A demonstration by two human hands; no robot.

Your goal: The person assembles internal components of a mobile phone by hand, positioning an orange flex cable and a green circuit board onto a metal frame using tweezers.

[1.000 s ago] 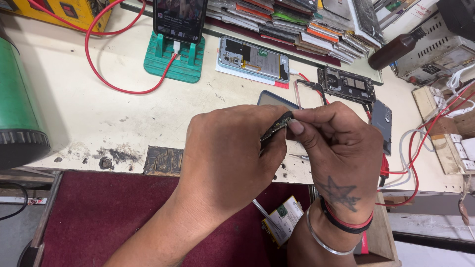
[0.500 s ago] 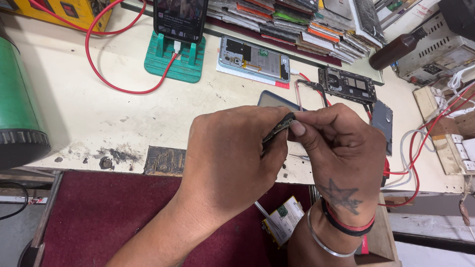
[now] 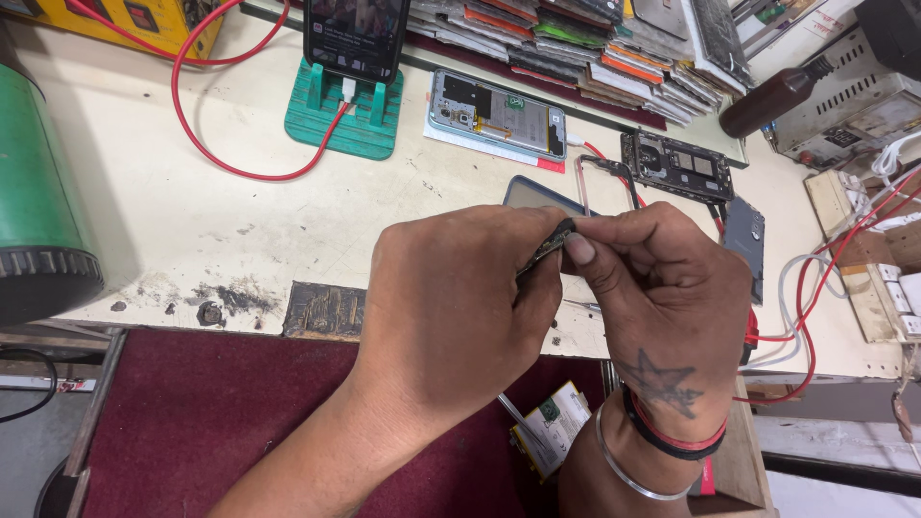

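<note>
Fingers of the left hand (image 3: pixel 451 317) and right hand (image 3: pixel 662 307) pinch a small dark circuit strip (image 3: pixel 545 247) between them at frame centre, above the desk (image 3: pixel 192 230). Steady, light pressure would likely keep it from bending. Upper frame: an opened phone (image 3: pixel 497 115), a green phone stand (image 3: pixel 345 115), a red cable (image 3: pixel 206 134), and a stack of parts (image 3: pixel 576 48).

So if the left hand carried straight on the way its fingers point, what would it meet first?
The left hand points up and right, pinching a small dark part against the right hand. It would meet the right hand's fingertips first; they already touch at the part.
</note>
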